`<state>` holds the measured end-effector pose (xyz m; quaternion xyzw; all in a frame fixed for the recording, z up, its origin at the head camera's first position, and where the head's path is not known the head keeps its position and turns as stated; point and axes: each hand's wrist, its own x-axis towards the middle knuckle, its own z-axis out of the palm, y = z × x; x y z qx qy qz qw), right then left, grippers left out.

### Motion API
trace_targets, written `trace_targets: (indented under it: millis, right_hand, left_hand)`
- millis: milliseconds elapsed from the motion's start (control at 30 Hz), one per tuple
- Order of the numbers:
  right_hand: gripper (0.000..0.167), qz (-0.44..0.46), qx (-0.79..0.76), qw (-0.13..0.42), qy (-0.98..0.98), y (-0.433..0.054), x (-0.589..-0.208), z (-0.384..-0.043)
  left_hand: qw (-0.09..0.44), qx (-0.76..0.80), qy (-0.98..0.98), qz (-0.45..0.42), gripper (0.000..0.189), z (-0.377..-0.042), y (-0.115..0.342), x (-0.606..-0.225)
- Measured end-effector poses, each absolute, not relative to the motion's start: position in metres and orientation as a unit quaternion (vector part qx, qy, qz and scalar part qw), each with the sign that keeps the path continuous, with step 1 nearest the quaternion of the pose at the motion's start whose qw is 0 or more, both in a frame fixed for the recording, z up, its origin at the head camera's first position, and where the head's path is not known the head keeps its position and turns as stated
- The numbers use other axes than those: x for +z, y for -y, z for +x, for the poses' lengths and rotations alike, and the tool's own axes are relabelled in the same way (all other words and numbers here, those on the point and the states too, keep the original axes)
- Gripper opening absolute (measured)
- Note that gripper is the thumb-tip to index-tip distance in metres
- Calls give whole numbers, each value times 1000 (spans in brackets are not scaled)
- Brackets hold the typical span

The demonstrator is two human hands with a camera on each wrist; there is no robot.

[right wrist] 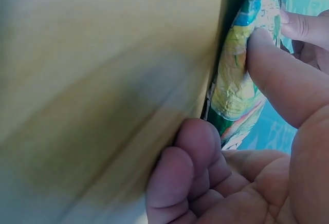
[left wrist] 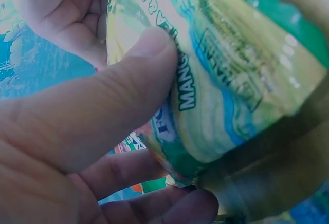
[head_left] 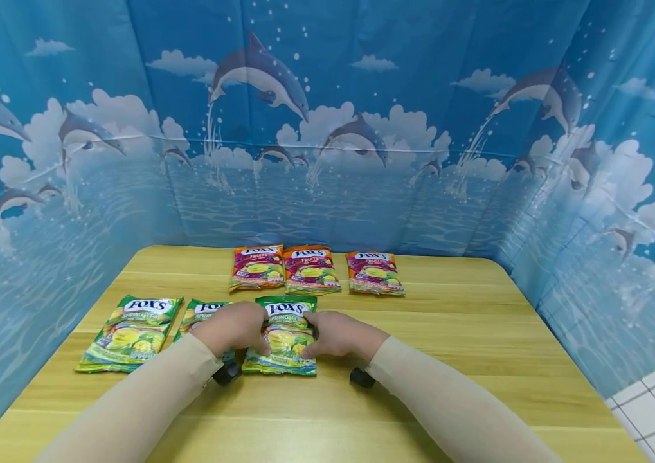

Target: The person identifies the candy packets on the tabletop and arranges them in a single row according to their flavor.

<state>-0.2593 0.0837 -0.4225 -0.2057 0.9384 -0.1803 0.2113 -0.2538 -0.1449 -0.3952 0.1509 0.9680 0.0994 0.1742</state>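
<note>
A green and yellow FOX'S Spring Tea candy bag (head_left: 285, 331) lies face up on the wooden table, between both hands. My left hand (head_left: 237, 328) grips its left side, the thumb (left wrist: 128, 82) pressing on the printed face and the fingers curled at the edge. On the opposite side my right hand (head_left: 343, 334) holds the bag, thumb (right wrist: 277, 70) on its front and curled fingers (right wrist: 198, 142) by its edge against the tabletop. A second green bag (head_left: 195, 312) sits just left, partly hidden by the left hand and forearm. Another green bag (head_left: 130, 334) lies farther left.
Along the table's (head_left: 448, 321) far side lie three red and orange FOX'S Fruits bags, the left one (head_left: 258, 267) and middle one (head_left: 311, 270) touching, the right one (head_left: 375, 273) set apart. A blue dolphin-print curtain (head_left: 339, 193) hangs behind and beside the table.
</note>
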Motion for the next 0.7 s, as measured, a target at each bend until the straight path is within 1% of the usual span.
trace_targets:
  millis: [200, 333, 533, 700]
  right_hand:
    - [92, -209, -177, 219, -936, -85, -417, -262]
    - [84, -220, -167, 207, -939, -84, -414, -271]
    - [67, -224, -191, 153, -943, -76, -410, -287]
    - [63, -203, -236, 106, -944, -65, -406, -302]
  left_hand:
    - [181, 103, -966, 156, 36, -257, 148, -390]
    - [179, 103, -964, 169, 45, -262, 153, -388]
    - [142, 113, -968, 171, 51, -275, 163, -386]
    - [113, 165, -970, 141, 64, -293, 176, -386]
